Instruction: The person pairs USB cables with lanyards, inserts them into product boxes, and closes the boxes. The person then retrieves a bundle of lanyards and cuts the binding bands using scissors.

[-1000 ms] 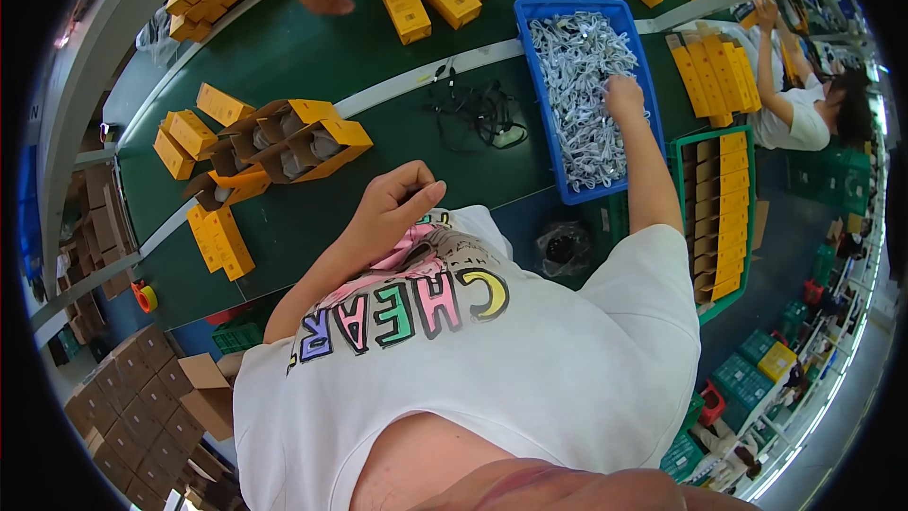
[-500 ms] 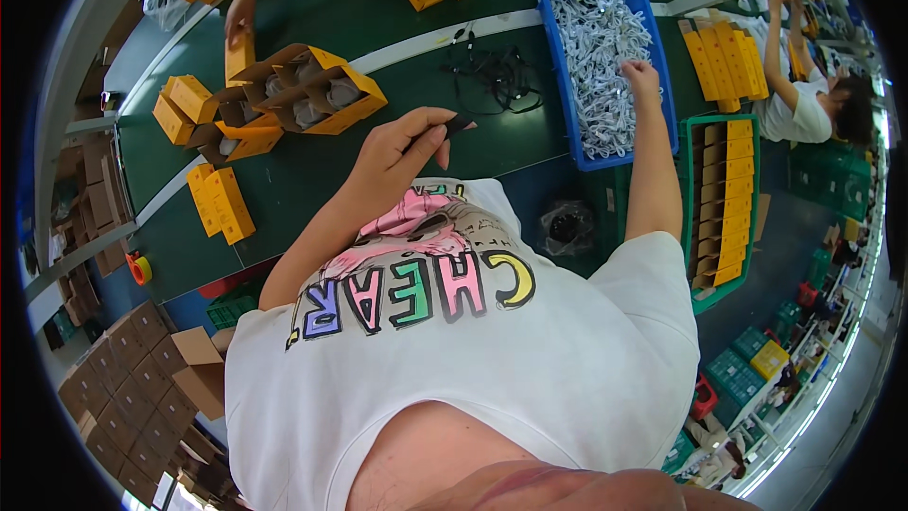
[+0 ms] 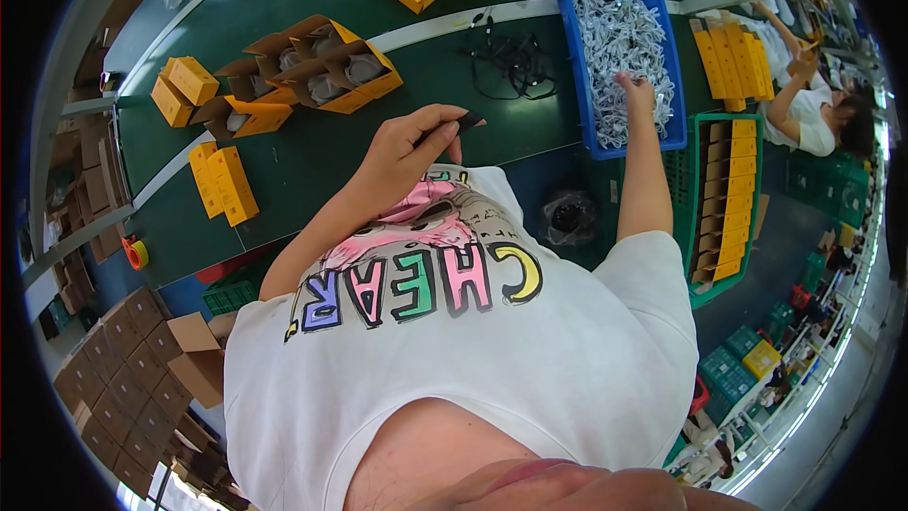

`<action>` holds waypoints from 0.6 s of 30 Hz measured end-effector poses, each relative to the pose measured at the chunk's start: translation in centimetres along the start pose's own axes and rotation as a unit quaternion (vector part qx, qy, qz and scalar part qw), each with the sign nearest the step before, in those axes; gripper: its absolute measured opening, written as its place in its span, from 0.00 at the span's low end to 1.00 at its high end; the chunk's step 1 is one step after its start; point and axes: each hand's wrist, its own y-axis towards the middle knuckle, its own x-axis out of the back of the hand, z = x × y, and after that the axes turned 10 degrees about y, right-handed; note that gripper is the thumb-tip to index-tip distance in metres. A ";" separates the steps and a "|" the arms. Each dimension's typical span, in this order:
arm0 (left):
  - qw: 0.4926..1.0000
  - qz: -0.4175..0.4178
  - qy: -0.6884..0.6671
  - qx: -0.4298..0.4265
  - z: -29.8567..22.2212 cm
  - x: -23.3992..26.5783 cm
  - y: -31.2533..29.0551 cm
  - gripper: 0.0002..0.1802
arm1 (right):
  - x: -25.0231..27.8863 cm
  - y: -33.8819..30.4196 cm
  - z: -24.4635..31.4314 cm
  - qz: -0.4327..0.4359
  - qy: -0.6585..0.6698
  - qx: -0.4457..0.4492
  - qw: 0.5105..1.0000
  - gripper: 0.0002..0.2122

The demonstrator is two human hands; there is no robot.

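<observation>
My left hand [image 3: 413,139] is closed above the near edge of the green table, with a small flat black piece [image 3: 468,121] pinched between thumb and fingers. Over to the right, my right hand [image 3: 638,93] is down among white coiled cables [image 3: 610,28], which fill a blue bin [image 3: 573,61]. Its fingers are curled together, and what they grip, if anything, is hard to make out. Loose black cables [image 3: 511,61] lie tangled on the table between my left hand and the bin.
Open yellow boxes [image 3: 378,85] with grey-white contents stand at the left, near closed yellow boxes [image 3: 232,186]. A green crate [image 3: 698,218] holding yellow boxes is right of the bin. Another person [image 3: 813,114] works at far right. A tape roll [image 3: 137,253] hangs at the table's left.
My right hand has dipped lower among the white cables. The other person's hand holding a yellow box at the upper left has left that spot. My left hand keeps its grip.
</observation>
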 end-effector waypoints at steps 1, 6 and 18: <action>1.000 0.002 -0.004 -0.004 0.3 0.0 -0.1 0.14 | -0.1 -0.2 0.1 -0.073 -0.129 0.051 0.988 0.16; 1.000 -0.004 -0.003 -0.017 0.8 0.6 0.1 0.14 | -0.1 -0.4 0.1 -0.194 -0.174 0.231 0.937 0.19; 0.971 -0.142 -0.191 -0.020 2.8 5.2 -1.6 0.21 | -14.1 -21.0 32.3 0.521 0.027 0.328 0.788 0.14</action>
